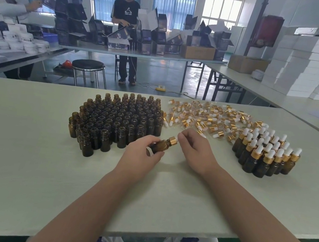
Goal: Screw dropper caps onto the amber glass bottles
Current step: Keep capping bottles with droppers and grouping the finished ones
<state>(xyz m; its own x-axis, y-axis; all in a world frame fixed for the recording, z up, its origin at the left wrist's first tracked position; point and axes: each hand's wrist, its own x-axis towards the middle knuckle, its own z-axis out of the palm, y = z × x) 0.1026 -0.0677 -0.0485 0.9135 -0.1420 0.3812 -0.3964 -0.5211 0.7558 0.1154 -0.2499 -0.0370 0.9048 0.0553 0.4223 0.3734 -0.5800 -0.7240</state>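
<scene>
Just above a pale counter (25, 163), the left grip (139, 157), a bare hand, holds a small amber glass bottle (160, 145), tilted with its neck pointing right. A gold-collared dropper cap (173, 140) sits on the neck; the right grip (197, 149) pinches its far end. Open bottles (118, 119) stand clustered left, white-bulbed capped bottles (266, 154) right.

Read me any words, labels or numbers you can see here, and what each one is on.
Nothing here is legible.
Black T-shirt: white logo with small lettering beneath, too small to read.
Dark boxes: printed fronts, blurred.
White jars: dark label bands, blurred.
Amber bottles and dropper caps: no labels visible.
</scene>
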